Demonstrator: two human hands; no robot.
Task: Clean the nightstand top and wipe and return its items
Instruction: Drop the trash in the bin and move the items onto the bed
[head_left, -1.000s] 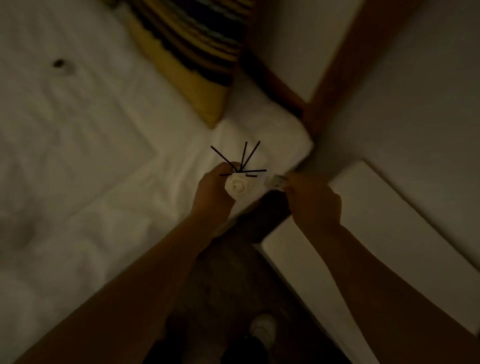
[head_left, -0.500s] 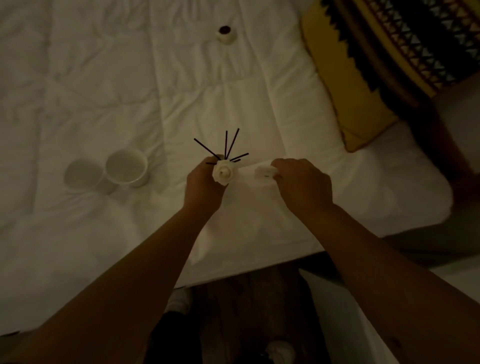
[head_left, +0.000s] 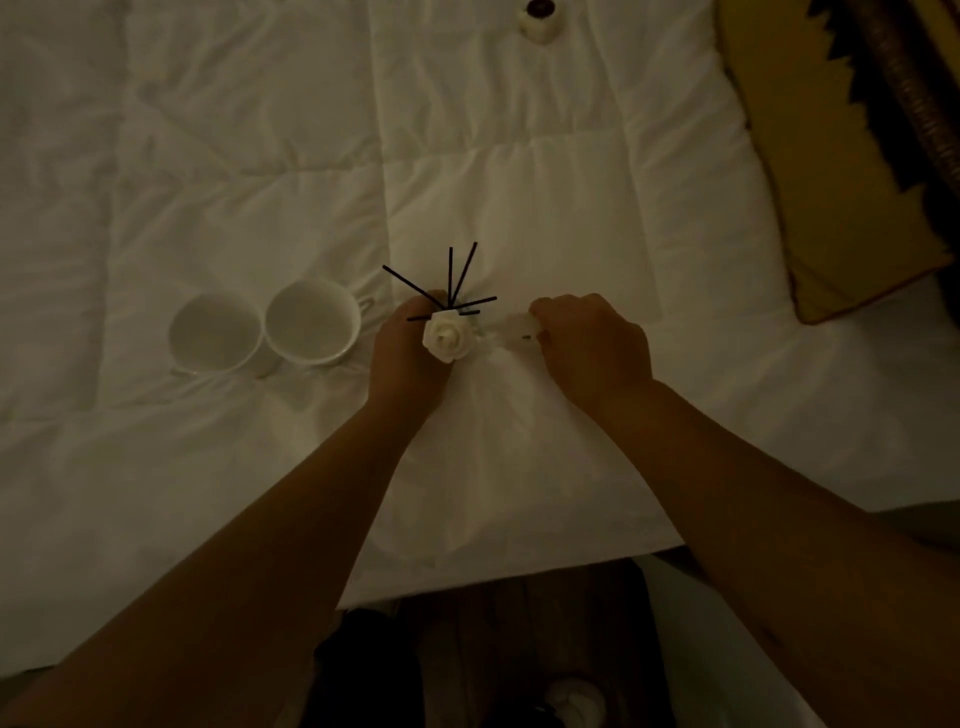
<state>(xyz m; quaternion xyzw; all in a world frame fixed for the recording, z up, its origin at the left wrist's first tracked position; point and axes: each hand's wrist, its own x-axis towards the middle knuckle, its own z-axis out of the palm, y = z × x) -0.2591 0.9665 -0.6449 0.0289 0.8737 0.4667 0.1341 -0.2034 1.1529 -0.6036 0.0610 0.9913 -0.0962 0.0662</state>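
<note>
Since the earlier frame, the view has shifted along the bed (head_left: 208, 156): both cups (head_left: 311, 322) now lie nearer the left hand (head_left: 405, 358), and the pillow (head_left: 831, 182) sits further toward the right edge. The left hand curls round a diffuser (head_left: 447, 338), white rose on top with black reeds (head_left: 451, 275) fanning out, held above the duvet. The right hand (head_left: 592, 348) pinches a pale wipe (head_left: 514, 327) just beside it. The two cups touch, their insides look bare. A small jar (head_left: 537, 18) rests at the top edge.
</note>
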